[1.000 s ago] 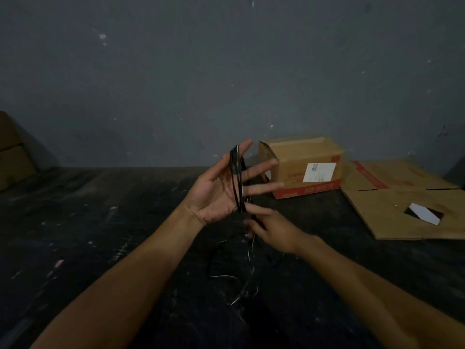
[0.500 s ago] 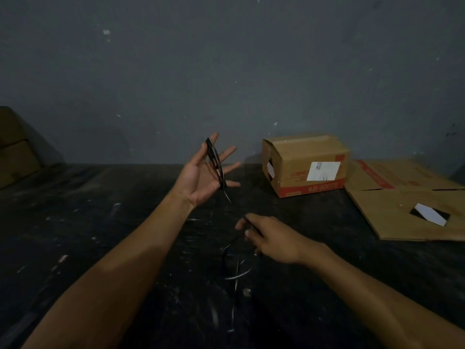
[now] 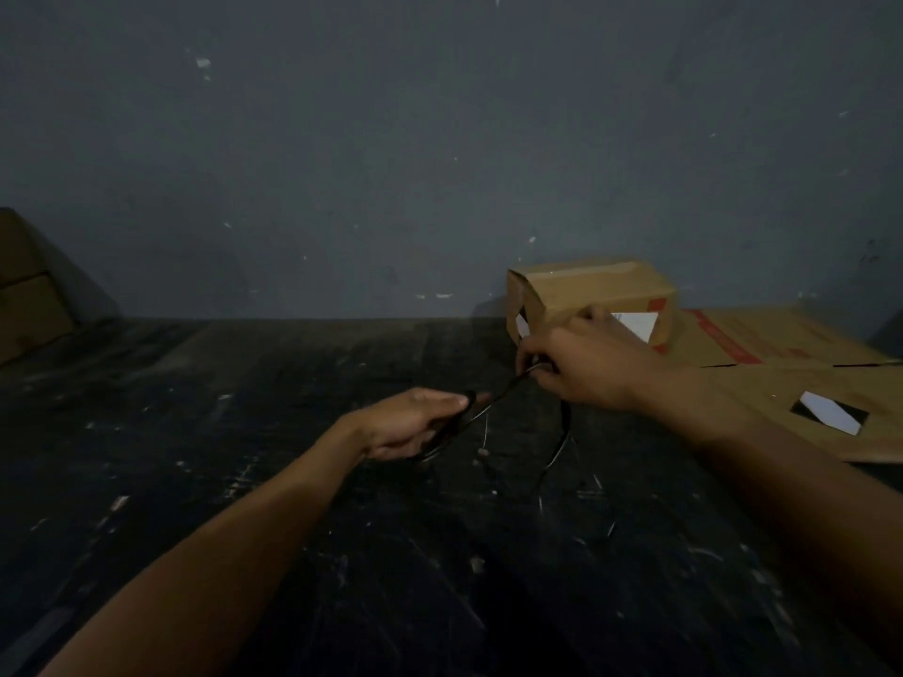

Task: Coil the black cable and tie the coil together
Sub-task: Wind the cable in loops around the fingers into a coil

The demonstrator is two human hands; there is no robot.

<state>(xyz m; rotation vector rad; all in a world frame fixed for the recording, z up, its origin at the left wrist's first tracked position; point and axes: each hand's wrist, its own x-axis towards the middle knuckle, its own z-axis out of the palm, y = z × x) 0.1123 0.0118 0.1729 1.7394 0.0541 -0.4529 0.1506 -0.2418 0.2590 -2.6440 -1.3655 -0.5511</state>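
Observation:
The thin black cable runs taut between my two hands above the dark table. My left hand is turned palm down, its fingers closed around several loops of the cable. My right hand is higher and to the right, pinching the cable between thumb and fingers. From the right hand the loose tail of the cable drops onto the table and trails toward me; against the dark surface its end is hard to make out.
A small cardboard box with a white label stands by the grey wall just behind my right hand. Flattened cardboard lies at the right. Another box sits at the far left edge. The dark table is scuffed.
My left hand has turned from palm up, fingers spread, to palm down and closed on the loops, and has dropped lower. My right hand has risen up and right, pulling the cable taut.

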